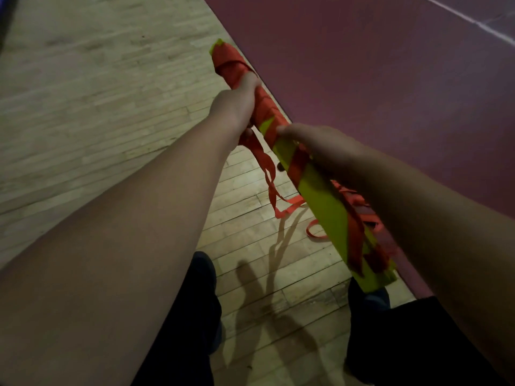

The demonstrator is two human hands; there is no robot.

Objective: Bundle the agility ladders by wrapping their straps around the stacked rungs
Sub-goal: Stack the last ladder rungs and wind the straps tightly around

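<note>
Holding the stack of rungs (pixel 320 196) in the air above the line where the wooden floor (pixel 83 107) meets the maroon mat (pixel 390 79), we curl our left hand (pixel 237 105) round its far, strap-covered part to steady it. Loose red strap (pixel 269 174) hangs between the hands, slack for further turns, we judge. Our right hand (pixel 323 147) clasps the middle, fingers curled over it, likely pinning the last wrap.

Pale wooden plank flooring (pixel 83 93) is running diagonally beside a maroon court surface (pixel 390 79), which is carrying a white line (pixel 468 19). Light is casting shadows (pixel 278 288) onto the planks.
</note>
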